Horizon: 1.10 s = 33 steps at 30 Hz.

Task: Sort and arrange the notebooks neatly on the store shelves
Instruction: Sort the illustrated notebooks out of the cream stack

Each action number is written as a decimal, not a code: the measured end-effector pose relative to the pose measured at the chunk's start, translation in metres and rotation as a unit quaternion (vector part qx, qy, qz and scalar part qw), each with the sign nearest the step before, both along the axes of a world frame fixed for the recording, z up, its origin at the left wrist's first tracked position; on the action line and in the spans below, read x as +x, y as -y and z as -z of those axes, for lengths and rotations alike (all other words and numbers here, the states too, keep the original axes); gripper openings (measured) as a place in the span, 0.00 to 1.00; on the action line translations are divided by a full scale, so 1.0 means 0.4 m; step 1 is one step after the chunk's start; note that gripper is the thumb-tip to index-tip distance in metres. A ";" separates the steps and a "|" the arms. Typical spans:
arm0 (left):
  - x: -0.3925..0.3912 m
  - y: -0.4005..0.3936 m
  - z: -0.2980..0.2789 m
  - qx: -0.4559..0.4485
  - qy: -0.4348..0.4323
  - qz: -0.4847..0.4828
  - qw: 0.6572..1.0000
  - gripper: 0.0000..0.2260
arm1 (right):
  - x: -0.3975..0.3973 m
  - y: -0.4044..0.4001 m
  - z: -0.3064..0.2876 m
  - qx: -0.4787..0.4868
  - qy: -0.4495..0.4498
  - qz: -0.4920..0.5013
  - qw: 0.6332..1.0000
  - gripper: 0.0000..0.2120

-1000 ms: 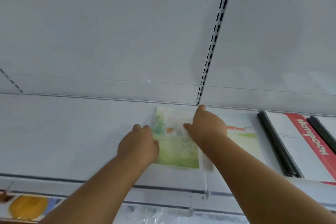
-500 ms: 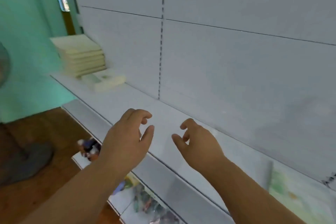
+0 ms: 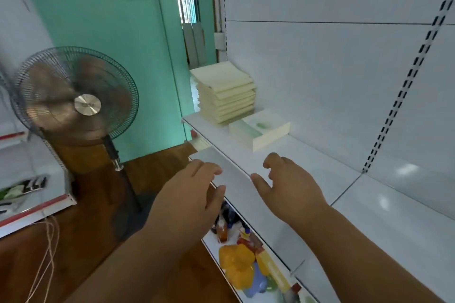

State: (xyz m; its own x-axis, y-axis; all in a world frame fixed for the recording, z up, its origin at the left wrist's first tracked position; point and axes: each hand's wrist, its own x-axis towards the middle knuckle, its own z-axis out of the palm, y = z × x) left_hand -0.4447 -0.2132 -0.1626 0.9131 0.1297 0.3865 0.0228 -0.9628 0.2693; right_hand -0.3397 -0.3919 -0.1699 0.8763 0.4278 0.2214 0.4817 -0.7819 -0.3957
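Observation:
A tall stack of cream notebooks point(image 3: 225, 92) stands at the far left end of the white shelf point(image 3: 307, 167). Beside it lies a lower stack of notebooks with a pale green cover point(image 3: 259, 130). My left hand point(image 3: 189, 198) hovers in front of the shelf's edge, fingers loosely curled, holding nothing. My right hand point(image 3: 288, 186) hovers over the shelf board a short way before the green-covered stack, also empty with relaxed fingers.
A standing fan point(image 3: 73, 98) spins on the wooden floor to the left. The lower shelf point(image 3: 246, 261) holds colourful packaged toys. A slotted upright point(image 3: 403, 86) runs up the white back panel. Another shelf unit point(image 3: 29, 194) sits at far left.
Both hands let go of the green picture notebook on the right section of the shelf. My view swung left along the shelf toward the cream stacks, and both hands now hover empty.

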 end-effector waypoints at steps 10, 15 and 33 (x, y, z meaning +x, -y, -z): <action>0.422 -0.296 0.008 -0.004 -0.011 0.012 1.000 0.14 | 0.488 -0.236 0.023 -0.065 -0.044 0.077 0.994 0.22; 0.635 -0.377 0.001 -0.006 -0.016 0.085 0.996 0.14 | 0.634 -0.262 0.048 -0.115 -0.138 0.209 0.961 0.32; 1.045 -0.424 0.052 -0.149 -0.159 0.369 0.903 0.23 | 0.574 -0.360 0.061 0.498 -0.125 0.365 0.777 0.15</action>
State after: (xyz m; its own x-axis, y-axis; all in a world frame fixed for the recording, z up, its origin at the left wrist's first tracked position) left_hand -0.0265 -0.0438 -0.1833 0.8521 -0.5049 0.1378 -0.4739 -0.6327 0.6125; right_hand -0.1099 -0.2479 -0.1942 0.8736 -0.4779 -0.0924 -0.1358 -0.0571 -0.9891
